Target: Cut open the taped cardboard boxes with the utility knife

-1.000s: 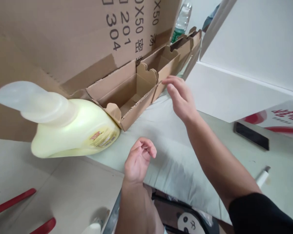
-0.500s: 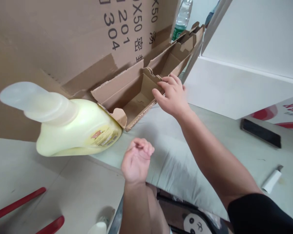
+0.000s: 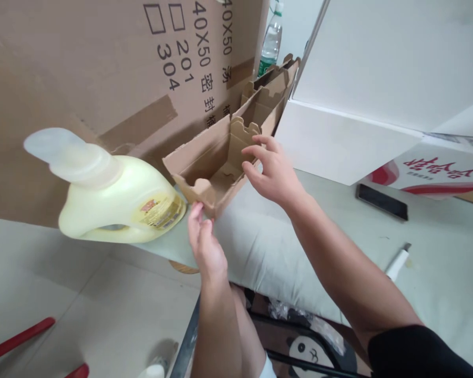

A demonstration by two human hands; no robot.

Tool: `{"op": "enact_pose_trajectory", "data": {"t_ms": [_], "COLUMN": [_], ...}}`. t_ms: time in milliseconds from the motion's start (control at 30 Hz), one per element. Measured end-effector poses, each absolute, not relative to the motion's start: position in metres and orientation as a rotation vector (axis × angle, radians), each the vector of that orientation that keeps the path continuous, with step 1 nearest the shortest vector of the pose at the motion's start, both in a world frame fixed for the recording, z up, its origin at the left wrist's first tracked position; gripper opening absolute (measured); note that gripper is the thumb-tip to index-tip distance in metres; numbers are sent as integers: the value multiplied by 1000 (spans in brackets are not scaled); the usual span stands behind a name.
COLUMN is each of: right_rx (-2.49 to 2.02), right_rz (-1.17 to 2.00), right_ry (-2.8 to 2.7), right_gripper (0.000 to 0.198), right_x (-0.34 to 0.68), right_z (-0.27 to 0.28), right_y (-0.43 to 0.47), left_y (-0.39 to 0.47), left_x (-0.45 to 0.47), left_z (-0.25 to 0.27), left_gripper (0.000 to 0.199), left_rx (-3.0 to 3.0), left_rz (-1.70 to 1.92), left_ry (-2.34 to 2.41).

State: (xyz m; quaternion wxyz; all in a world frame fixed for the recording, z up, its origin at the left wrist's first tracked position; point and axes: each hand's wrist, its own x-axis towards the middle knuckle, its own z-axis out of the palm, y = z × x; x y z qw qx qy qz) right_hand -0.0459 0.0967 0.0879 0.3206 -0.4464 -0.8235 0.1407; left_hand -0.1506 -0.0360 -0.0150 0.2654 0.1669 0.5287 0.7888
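Note:
An open-topped cardboard box (image 3: 204, 152) with notched flaps stands on the cloth-covered surface, its long side along a big printed carton. At the box's near end is my left hand (image 3: 208, 247), fingers stretched upward, the tips at or against the outer wall. My right hand (image 3: 274, 170) hovers by the box's right long edge with fingers spread and curved, holding nothing. Whether its fingertips touch the cardboard I cannot tell. Left of the box stands a pale yellow jug (image 3: 118, 205) with a translucent cap. Behind, further narrow cardboard boxes (image 3: 260, 105) continue in line.
The big carton (image 3: 102, 68) rises at the back left. A water bottle (image 3: 271, 42) stands behind the boxes. White panels (image 3: 339, 142) border the right side. A phone (image 3: 382, 202) and a white-handled tool (image 3: 399, 262) lie at right. Red bars (image 3: 19, 341) show low at left.
My left hand has risen from below the box to its near end, and its curled fingers have straightened. My right hand stays by the right edge. The whole view has shifted.

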Motion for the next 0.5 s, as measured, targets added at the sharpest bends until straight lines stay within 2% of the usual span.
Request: {"op": "enact_pose_trajectory", "data": {"t_ms": [67,200,300,367,433,500], "right_rx": [-1170,-1172,-1151,-1154,-1174,-1231], "right_rz": [389,368,314,282,277,317], "right_ry": [-2159,-2099,-2079,-2113,-2163,-2239], "right_gripper": [27,22,21,21,34,57], "right_x": [-40,-29,-26,-28,-34,-40], "right_z": [86,90,94,93,90,88], "right_y": [90,91,116,141,166,184], "left_y": [-37,-38,-35,-33,-32,-32], "left_x": [-147,-142,-141,-141,-142,-142], "left_z": [-15,-7,1,5,6,6], "left_gripper": [18,36,26,26,29,29], "left_rx": [545,420,261,254,270,268], "left_rz": [2063,2132,2199,2170,2139,2116], "left_ry": [1444,1393,1353,1307,1266,1251]}}
